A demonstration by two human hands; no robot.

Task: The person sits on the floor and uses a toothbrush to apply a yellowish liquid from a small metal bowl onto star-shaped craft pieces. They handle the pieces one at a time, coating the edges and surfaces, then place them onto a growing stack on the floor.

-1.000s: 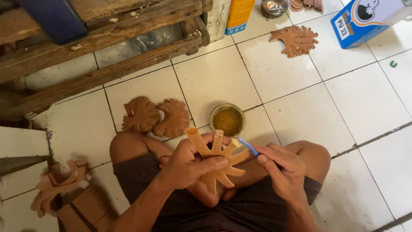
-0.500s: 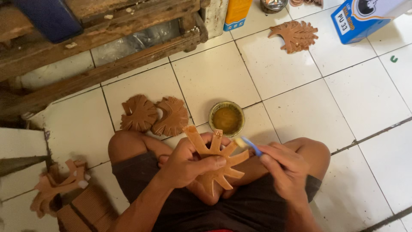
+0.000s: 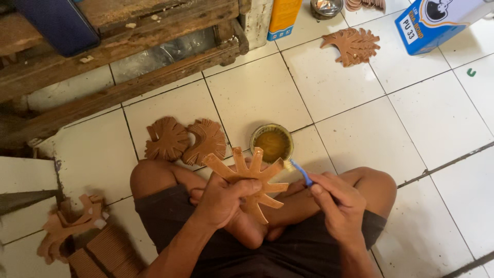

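Observation:
I sit cross-legged on a white tiled floor. My left hand (image 3: 222,200) grips a tan wooden cut-out with several radiating prongs (image 3: 246,180), held upright over my lap. My right hand (image 3: 337,206) pinches a small blue-handled brush (image 3: 300,172), its pale tip close to the cut-out's right edge. Just beyond the cut-out stands a small round tin of amber glue (image 3: 271,143), lid off.
Two brown carved pieces (image 3: 185,140) lie by my left knee and another (image 3: 353,45) lies farther off. More cut-outs (image 3: 72,226) are stacked at the left. A wooden pallet (image 3: 113,56), an orange bottle (image 3: 283,18) and a blue box (image 3: 437,23) line the far side.
The brush tip has drawn in a little toward the cut-out's right edge. The view has shifted slightly; both hands keep their hold.

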